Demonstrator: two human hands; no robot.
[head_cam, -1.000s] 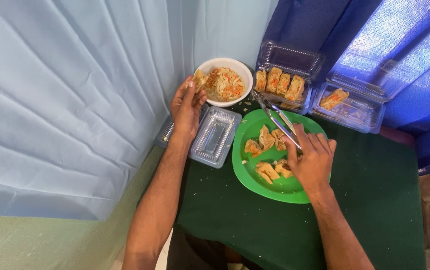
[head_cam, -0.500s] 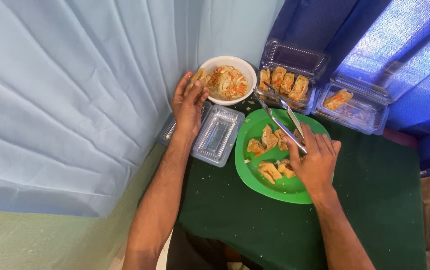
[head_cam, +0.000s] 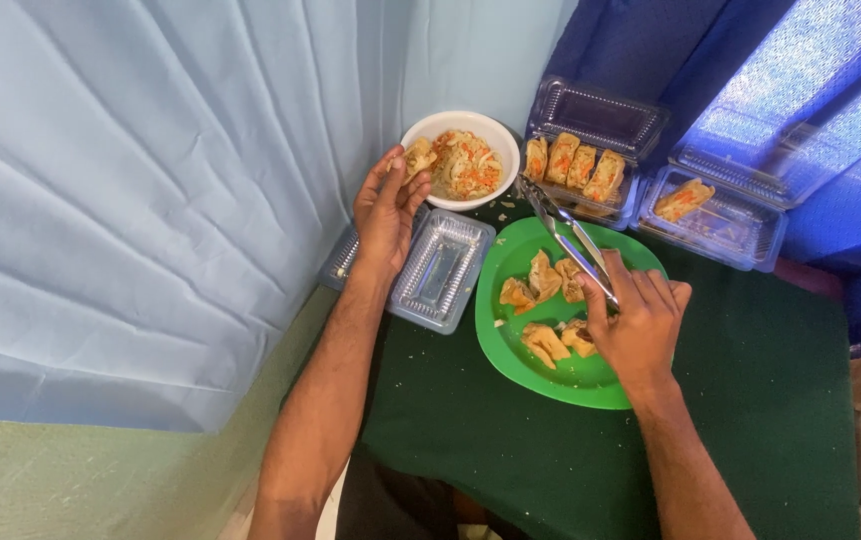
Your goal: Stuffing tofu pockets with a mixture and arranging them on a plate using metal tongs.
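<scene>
A: What are the hands doing?

B: The left hand point(head_cam: 387, 208) pinches 1 fried dumpling point(head_cam: 418, 157) at the rim of the white bowl point(head_cam: 495, 140). The right hand point(head_cam: 636, 324) is closed around metal tongs point(head_cam: 562, 232) over the green plate point(head_cam: 590, 378).

A: Which way do the tongs lie?

B: Their long axis runs from the right hand up and left, tips toward the clear container of 4 rolls point(head_cam: 572, 162), so the right hand is nearer it. An empty clear container point(head_cam: 440, 270) sits below the left hand on the green surface point(head_cam: 770, 400).
</scene>
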